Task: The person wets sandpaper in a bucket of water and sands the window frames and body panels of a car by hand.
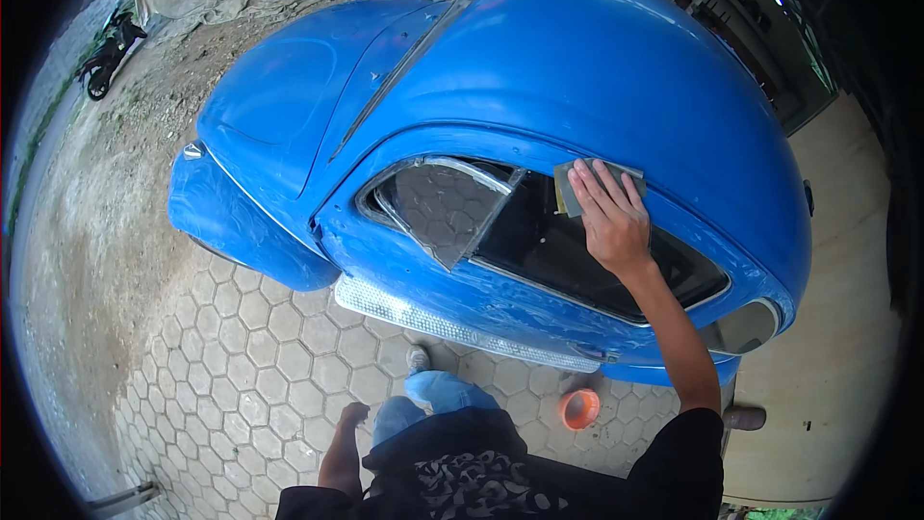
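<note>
A blue rounded car [597,67] fills the middle of the view, its side toward me. My right hand [612,217] presses flat on a grey-green sanding sheet [570,185] against the upper edge of the door window frame. The window [539,241] below is dark, with a small triangular pane [438,202] swung out. My left hand [352,416] hangs low by my thigh, fingers loosely curled, holding nothing that I can see.
An orange tape roll [579,408] lies on the hexagonal paving [250,366] near my feet, under the car's metal running board [452,320]. A motorbike [108,50] stands far left by gravel. A building front [770,48] lies to the right.
</note>
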Motion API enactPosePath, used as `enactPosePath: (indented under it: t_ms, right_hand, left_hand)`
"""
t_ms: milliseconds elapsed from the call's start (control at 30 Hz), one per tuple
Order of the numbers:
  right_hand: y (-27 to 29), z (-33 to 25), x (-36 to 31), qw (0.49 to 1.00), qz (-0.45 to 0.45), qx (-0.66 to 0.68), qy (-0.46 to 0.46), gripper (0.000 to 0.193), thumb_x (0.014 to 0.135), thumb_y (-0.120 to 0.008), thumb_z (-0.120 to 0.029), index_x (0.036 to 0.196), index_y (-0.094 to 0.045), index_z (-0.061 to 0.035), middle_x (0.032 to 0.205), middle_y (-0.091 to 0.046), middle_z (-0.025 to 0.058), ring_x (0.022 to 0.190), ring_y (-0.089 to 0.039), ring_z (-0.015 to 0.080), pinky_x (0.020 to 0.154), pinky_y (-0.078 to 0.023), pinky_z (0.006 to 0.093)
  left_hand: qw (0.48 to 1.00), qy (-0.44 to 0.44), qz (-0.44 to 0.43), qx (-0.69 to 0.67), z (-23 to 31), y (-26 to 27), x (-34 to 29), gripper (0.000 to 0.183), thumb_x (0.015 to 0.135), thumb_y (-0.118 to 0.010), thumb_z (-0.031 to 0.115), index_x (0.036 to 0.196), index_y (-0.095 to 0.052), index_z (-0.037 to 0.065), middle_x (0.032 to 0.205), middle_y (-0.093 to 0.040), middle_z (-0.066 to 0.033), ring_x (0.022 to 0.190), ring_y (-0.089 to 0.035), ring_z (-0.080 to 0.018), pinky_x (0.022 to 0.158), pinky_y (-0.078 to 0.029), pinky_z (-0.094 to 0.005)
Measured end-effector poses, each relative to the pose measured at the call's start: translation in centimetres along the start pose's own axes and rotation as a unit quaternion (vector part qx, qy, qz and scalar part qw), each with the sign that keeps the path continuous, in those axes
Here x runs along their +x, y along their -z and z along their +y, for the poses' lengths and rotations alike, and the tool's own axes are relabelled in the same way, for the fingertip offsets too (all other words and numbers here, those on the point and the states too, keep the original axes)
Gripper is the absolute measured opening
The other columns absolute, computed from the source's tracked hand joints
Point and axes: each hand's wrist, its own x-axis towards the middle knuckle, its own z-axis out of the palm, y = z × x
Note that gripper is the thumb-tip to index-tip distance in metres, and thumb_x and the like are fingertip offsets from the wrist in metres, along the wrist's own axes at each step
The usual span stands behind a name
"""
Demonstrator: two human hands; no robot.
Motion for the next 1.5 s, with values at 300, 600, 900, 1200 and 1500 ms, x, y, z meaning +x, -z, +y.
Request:
enactPosePath:
  t_ms: [300,600,900,1200,1500]
  right_hand:
    - [-3.6,-12.0,11.5,0.984,-0.065,0.166,-0.008,0.043,0.083,-0.053,-0.009,0.126,-0.053,-0.0047,0.134,-0.05,0.0046,0.128,-0.042,0.0194,0.107,-0.032,0.0417]
    - [-18.2,-29.1,11.9,0.963,-0.027,0.183,-0.198,0.05,0.083,-0.055,-0.008,0.133,-0.049,-0.0101,0.138,-0.047,0.0042,0.129,-0.042,0.0179,0.106,-0.031,0.0409]
    - [-29.1,-42.2,4.7,0.936,-0.178,0.193,-0.235,0.05,0.083,-0.048,-0.004,0.132,-0.049,-0.0116,0.143,-0.04,-0.0001,0.131,-0.038,0.0145,0.107,-0.03,0.0401]
    - [-22.9,-39.8,-3.8,0.733,-0.066,0.197,-0.648,0.038,0.095,-0.038,-0.01,0.132,-0.045,-0.0063,0.137,-0.044,0.0155,0.122,-0.045,0.0351,0.097,-0.042,0.0412]
    - [-25.8,-30.8,-4.1,0.43,0.277,0.212,-0.833,0.043,0.099,-0.033,-0.016,0.142,-0.034,-0.0106,0.139,-0.043,0.0164,0.126,-0.043,0.0305,0.102,-0.034,0.0345]
  left_hand:
    - [0.956,-0.137,0.173,-0.191,2.6,15.9,-1.4,0.032,0.085,-0.055,0.03,0.104,-0.067,0.009,0.08,-0.069,-0.0106,0.066,-0.065,-0.0174,0.062,-0.051,-0.0319]
    - [0.973,-0.008,0.081,-0.215,-6.4,28.0,0.4,0.033,0.087,-0.054,0.032,0.112,-0.061,0.012,0.092,-0.066,-0.0102,0.073,-0.064,-0.0218,0.062,-0.052,-0.038]
    - [0.99,0.007,0.059,-0.125,-12.0,41.0,1.4,0.032,0.087,-0.052,0.029,0.111,-0.062,0.011,0.086,-0.068,-0.0079,0.066,-0.064,-0.0187,0.052,-0.052,-0.0315]
    - [0.992,-0.085,0.038,-0.087,-5.3,43.3,3.4,0.03,0.087,-0.052,0.027,0.109,-0.063,0.009,0.086,-0.067,-0.0085,0.062,-0.062,-0.0178,0.05,-0.049,-0.0313]
    - [0.963,-0.262,-0.007,0.059,6.5,41.7,5.3,0.029,0.088,-0.053,0.027,0.112,-0.062,0.013,0.084,-0.065,-0.0071,0.065,-0.061,-0.0177,0.057,-0.049,-0.0329]
